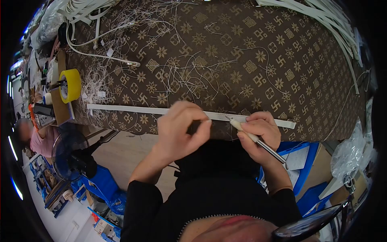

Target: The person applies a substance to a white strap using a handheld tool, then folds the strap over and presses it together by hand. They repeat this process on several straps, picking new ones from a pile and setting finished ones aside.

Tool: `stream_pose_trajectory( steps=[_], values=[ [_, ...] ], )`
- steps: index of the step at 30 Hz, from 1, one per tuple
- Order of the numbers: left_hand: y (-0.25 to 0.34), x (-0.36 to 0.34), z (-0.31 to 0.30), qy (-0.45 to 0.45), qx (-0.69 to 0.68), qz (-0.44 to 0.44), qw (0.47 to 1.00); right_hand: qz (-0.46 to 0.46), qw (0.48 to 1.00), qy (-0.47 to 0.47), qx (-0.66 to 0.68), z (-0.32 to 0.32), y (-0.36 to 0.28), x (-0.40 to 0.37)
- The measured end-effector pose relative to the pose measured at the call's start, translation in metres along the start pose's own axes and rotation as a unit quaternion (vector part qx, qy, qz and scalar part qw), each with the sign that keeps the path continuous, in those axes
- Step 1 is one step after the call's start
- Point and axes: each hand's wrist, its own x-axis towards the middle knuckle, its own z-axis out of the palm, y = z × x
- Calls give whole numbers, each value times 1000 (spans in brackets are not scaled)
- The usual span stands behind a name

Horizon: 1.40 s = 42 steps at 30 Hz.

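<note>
A long white strap (133, 109) lies across the near edge of the brown patterned cloth (238, 24). My left hand (179, 129) is curled above the strap, thumb and index finger close together; whatever it may pinch is too small to make out. My right hand (262, 135) holds a pen-like tool (252, 135) with a pale grip, a metal shaft and a thin pointed tip. That tip is close to the strap, just right of my left hand. Loose pale threads (189, 76) are scattered on the cloth beyond the strap.
Yellow tape roll (70, 85) stands at the left edge. White straps (330, 20) are bundled at the back right, with more at the back left. A black fan (70, 151) and blue bins (100, 185) are below left. Another person (42, 139) is at far left.
</note>
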Motion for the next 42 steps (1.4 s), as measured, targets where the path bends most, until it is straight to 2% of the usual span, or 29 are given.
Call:
stream_pose_trajectory(
  steps=[1,3,5,7,9,10,12,14,16,17,18,19,20,21,23,24,25,27,29,33,35,36,37,39,40,41,42],
  values=[
    [-1,3,-11,22,-30,-21,999,0,1000,1,-1,-1,1,-1],
    [4,12,-22,9,18,-23,1000,17,998,23,53,-3,2,-4],
    [3,15,-24,-131,196,44,971,37,996,37,76,-1,3,-9],
    [-1,7,-14,-132,202,46,969,57,992,53,98,2,5,-14],
    [-5,7,-9,-112,217,112,963,79,977,88,177,4,6,-17],
    [-6,7,-6,-109,216,116,963,76,978,90,174,3,6,-16],
    [-7,8,-3,-103,223,137,960,44,980,111,158,0,7,-13],
    [-9,8,-5,-118,196,136,964,52,981,140,126,-7,3,-8],
    [-9,7,-5,-133,170,135,967,-29,987,128,-89,-18,9,0],
    [-9,7,-4,-88,178,183,963,-78,973,165,-139,-19,14,6],
    [-10,7,-3,-42,184,231,954,-81,972,169,-142,-21,14,3],
    [-10,6,-2,-42,183,235,954,-30,974,155,-165,-24,15,-3],
    [-10,2,-1,-6,170,258,951,20,972,140,-186,-26,15,-7],
    [-11,0,0,33,157,280,947,17,972,142,-186,-27,14,-7],
    [-14,-4,-1,29,174,298,938,-71,957,178,-217,-28,14,-6],
    [-13,-6,-2,22,187,315,930,-73,957,177,-216,-32,14,-7],
    [-13,-8,-4,22,188,314,930,-112,948,185,-232,-40,14,-8],
    [-13,-9,-10,50,206,330,920,-180,932,223,-224,-50,11,-5],
    [-21,-16,-18,97,228,328,912,-201,921,231,-239,-64,16,-7],
    [-31,-29,-41,117,288,296,903,-248,888,276,-271,-82,25,-9],
    [-33,-30,-55,102,280,253,921,-251,879,277,-297,-93,27,-7],
    [-39,-29,-63,97,267,232,930,-220,877,289,-315,-102,34,-8],
    [-44,-30,-75,71,266,187,943,-189,871,305,-335,-110,38,-6],
    [-55,-31,-98,37,263,81,961,-212,839,339,-369,-131,38,12],
    [-63,-32,-107,21,236,-10,971,-196,830,340,-395,-145,40,18],
    [-65,-21,-112,27,232,2,972,-179,823,340,-418,-160,43,26],
    [-62,-8,-119,-5,153,-98,983,-179,818,355,-416,-175,51,37]
  ],
)
